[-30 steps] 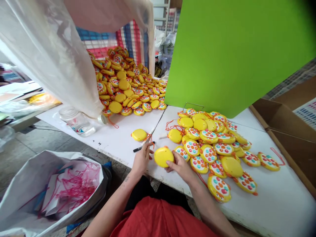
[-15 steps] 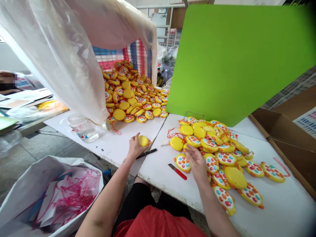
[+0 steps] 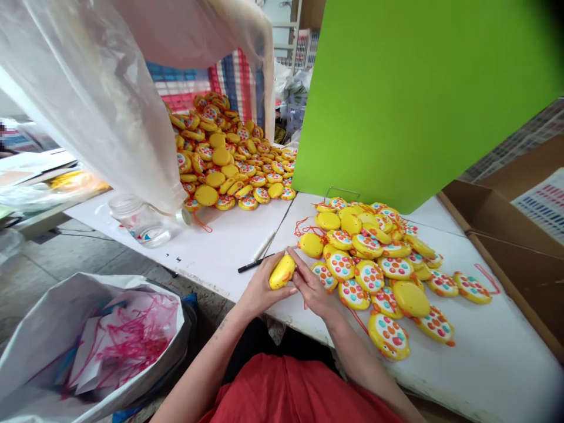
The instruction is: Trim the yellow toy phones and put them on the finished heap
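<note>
In front of my body my left hand (image 3: 263,289) is wrapped round a yellow oval toy (image 3: 282,272), held with its plain yellow side showing. My right hand (image 3: 315,289) meets it from the right, fingertips closed against the toy's edge; whether they also pinch something small is hidden. Just right of my hands spreads a pile of similar toys (image 3: 369,276), many with white tops dotted in orange, pink and teal, and some with orange cords. A black pen (image 3: 255,263) and a white pen-like stick (image 3: 264,246) lie left of my fingers.
A larger heap of the toys (image 3: 229,158) spills from a plastic-lined sack at the back left. A green board (image 3: 409,100) stands behind the pile. A clear jar (image 3: 138,220) lies at the left; a white bag (image 3: 53,317) is below. Cardboard boxes (image 3: 506,235) flank the right.
My left hand has carried its toy rightward, and my right hand has left the pile to join it. The toys at the pile's near left lie differently. The red-handled knife is no longer clearly visible.
</note>
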Motion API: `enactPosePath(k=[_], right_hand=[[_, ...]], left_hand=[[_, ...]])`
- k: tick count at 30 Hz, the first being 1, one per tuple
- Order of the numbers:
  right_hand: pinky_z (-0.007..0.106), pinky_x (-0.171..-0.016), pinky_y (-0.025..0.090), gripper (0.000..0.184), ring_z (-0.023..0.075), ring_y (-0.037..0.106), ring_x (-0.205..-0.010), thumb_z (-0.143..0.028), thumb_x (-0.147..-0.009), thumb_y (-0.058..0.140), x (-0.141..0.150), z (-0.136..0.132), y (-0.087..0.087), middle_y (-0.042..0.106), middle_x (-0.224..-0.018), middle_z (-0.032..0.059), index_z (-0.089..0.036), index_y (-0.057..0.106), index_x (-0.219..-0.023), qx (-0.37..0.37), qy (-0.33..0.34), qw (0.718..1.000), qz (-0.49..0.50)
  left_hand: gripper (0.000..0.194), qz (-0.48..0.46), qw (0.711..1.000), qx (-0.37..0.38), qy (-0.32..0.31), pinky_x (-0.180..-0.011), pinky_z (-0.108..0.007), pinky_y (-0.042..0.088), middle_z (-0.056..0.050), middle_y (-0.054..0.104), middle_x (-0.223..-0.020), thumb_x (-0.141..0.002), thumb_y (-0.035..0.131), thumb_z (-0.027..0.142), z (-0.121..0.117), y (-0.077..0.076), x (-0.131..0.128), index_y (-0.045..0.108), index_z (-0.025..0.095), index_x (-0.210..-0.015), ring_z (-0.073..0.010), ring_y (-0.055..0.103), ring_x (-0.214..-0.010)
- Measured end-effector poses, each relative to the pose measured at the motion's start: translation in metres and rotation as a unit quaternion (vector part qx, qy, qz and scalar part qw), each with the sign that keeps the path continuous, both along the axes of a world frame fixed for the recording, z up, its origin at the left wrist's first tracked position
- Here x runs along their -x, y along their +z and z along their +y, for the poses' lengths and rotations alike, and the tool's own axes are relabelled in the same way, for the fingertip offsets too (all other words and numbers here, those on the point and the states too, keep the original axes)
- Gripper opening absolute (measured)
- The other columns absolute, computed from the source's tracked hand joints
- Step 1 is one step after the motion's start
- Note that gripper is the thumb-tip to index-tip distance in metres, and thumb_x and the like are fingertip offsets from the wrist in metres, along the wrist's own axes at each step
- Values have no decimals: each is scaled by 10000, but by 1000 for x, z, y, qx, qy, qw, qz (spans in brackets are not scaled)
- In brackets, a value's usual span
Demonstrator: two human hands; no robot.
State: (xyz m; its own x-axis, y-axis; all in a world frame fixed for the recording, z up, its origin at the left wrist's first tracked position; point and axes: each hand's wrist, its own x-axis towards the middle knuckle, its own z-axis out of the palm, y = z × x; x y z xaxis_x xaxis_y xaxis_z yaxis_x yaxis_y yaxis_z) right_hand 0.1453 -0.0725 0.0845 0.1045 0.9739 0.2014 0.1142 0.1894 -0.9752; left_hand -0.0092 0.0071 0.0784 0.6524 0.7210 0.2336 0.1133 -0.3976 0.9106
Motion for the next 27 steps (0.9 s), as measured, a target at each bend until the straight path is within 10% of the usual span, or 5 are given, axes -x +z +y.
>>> enactPosePath(k=[7,16,27], right_hand=[[414,-1201,184,708,211,155,-1461,-407,-930,505,16,-10,-11,164,-1598,19,-277,143,-1525,-7,6,1000,18],[413,-1100,362,404,215,508,-1222,-465,-992,321,26,6,-11,586,-1249,87,-226,588,-1178,-62,-165,984,-10],[415,-1012,455,510,244,477,-1273,-542,-919,472,-8,-3,-21,456,-1452,51,-303,490,-1368,81,14,988,128]], left_hand=[[778,165,978,-110,70,-963,-479,468,-123,434,-1365,-753,618,178,-22,5,-6,314,291,-1461,-310,503,-1192],[757,177,972,-121,94,-996,-485,447,-155,423,-1353,-752,648,179,-32,-6,-14,332,213,-1439,-317,472,-1212],[703,92,986,-108,86,-1000,-480,434,-145,517,-1300,-763,701,238,-23,-21,-8,370,205,-1383,-291,520,-1178]])
